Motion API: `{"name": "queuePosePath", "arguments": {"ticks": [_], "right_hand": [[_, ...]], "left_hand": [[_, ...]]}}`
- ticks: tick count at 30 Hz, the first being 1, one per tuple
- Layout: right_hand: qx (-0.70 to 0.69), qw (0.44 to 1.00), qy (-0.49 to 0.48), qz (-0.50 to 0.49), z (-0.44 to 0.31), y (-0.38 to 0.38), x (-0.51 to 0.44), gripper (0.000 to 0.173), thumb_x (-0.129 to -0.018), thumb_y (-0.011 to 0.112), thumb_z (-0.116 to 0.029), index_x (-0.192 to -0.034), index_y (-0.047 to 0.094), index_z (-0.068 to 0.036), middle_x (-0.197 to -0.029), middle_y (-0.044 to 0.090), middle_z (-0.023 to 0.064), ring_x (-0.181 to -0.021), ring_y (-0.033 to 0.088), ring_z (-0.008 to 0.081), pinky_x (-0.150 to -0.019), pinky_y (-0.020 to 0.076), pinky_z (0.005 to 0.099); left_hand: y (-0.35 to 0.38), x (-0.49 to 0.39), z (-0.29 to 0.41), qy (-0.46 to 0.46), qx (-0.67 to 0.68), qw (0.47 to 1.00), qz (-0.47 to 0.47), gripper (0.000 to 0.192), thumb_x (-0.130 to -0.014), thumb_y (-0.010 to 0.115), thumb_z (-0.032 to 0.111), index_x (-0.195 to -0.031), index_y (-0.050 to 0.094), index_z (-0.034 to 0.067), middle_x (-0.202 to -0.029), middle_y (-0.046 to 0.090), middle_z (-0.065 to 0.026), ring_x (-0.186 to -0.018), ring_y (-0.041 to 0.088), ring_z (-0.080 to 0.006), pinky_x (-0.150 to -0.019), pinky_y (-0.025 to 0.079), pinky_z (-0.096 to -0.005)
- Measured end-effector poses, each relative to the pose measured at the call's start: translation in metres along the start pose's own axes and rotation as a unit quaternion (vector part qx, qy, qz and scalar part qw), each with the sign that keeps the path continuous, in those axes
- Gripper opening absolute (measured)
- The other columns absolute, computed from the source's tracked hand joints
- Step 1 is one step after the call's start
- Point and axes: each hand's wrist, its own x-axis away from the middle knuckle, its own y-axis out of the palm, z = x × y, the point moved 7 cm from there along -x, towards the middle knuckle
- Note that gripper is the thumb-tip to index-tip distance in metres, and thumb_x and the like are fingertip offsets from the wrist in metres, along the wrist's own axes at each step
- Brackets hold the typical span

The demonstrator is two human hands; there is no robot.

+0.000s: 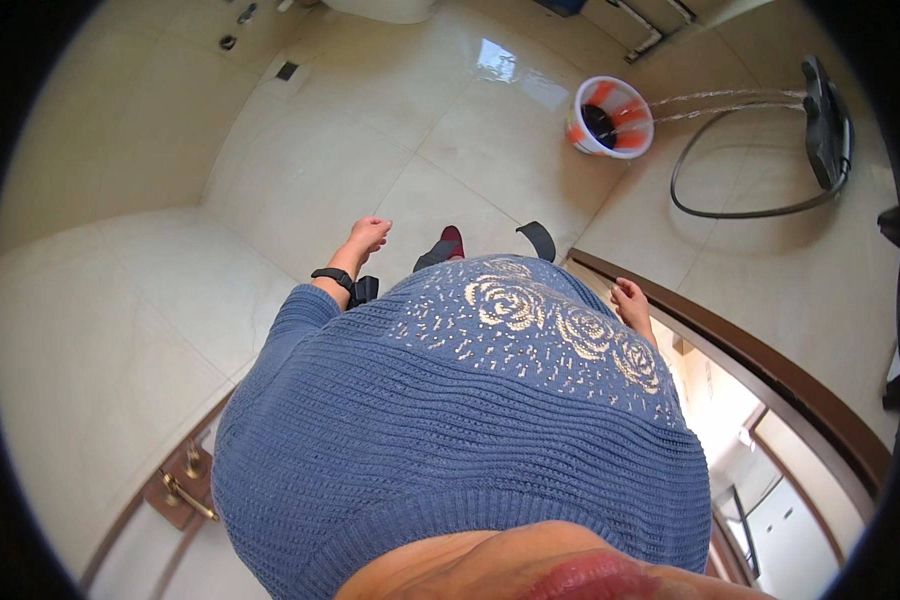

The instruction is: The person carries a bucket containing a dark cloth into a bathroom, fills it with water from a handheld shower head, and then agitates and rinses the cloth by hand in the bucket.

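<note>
My left hand [370, 234] hangs over the tiled floor at the left of my body, its fingers loosely curled with nothing visible in them. A black band circles that wrist. On the other side, my right hand [630, 300] hangs beside the brown door frame [720, 352], fingers bent and no object seen in them. Farther off, a white and orange bucket [576, 135] stands on the floor near the wall, with something dark inside. Two streams of water run into it from a dark wall-mounted fixture [821, 124], which has a looping grey hose [750, 214].
A floor drain [287, 71] lies at the upper left. Wet patches shine on the floor [495, 64] near the bucket. A door with a brass handle [195, 501] is at lower left. Part of a white fixture [382, 6] shows at the top.
</note>
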Motion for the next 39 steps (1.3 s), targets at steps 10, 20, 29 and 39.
{"name": "queuePosePath", "arguments": {"ticks": [10, 20, 29, 39], "right_hand": [[-0.005, 0.993, 0.102, -0.065, 0.107, 0.013, -0.059, 0.035, -0.083, 0.066, -0.021, -0.11, 0.059, -0.001, -0.088, 0.062, 0.0026, -0.067, 0.054, 0.0101, -0.059, 0.0445, 0.0235], [0.018, 0.996, 0.003, -0.093, 0.083, 0.027, -0.118, 0.037, -0.086, 0.064, -0.022, -0.116, 0.056, -0.001, -0.104, 0.062, 0.0071, -0.093, 0.058, 0.0148, -0.08, 0.0474, 0.0272], [0.07, 0.978, -0.092, -0.171, 0.048, 0.05, -0.126, 0.038, -0.086, 0.063, -0.022, -0.116, 0.056, 0.0, -0.102, 0.063, 0.0091, -0.09, 0.059, 0.0157, -0.08, 0.0476, 0.0284], [0.117, 0.99, -0.05, -0.061, -0.017, 0.037, -0.059, 0.035, -0.082, 0.061, -0.026, -0.11, 0.06, -0.004, -0.08, 0.061, 0.0011, -0.063, 0.054, 0.0086, -0.05, 0.0409, 0.0239]], "left_hand": [[-0.033, 0.051, -0.061, -0.038, -0.004, 0.999, 0.038, 0.022, -0.083, 0.063, 0.03, -0.09, 0.059, 0.009, -0.078, 0.057, 0.0001, -0.066, 0.056, -0.0107, -0.051, 0.044, -0.0233], [-0.035, 0.071, -0.069, -0.032, 0.035, 0.997, 0.058, 0.023, -0.082, 0.063, 0.03, -0.091, 0.061, 0.009, -0.073, 0.056, 0.001, -0.058, 0.054, -0.0099, -0.046, 0.043, -0.0234], [-0.032, 0.065, -0.066, -0.014, 0.064, 0.997, 0.051, 0.026, -0.084, 0.062, 0.031, -0.098, 0.059, 0.009, -0.082, 0.058, -0.0011, -0.063, 0.055, -0.011, -0.05, 0.045, -0.0243], [-0.047, 0.051, -0.076, -0.004, 0.021, 0.999, 0.042, 0.024, -0.083, 0.062, 0.027, -0.099, 0.062, 0.009, -0.077, 0.059, -0.0022, -0.066, 0.058, -0.0116, -0.051, 0.047, -0.0254]]}}
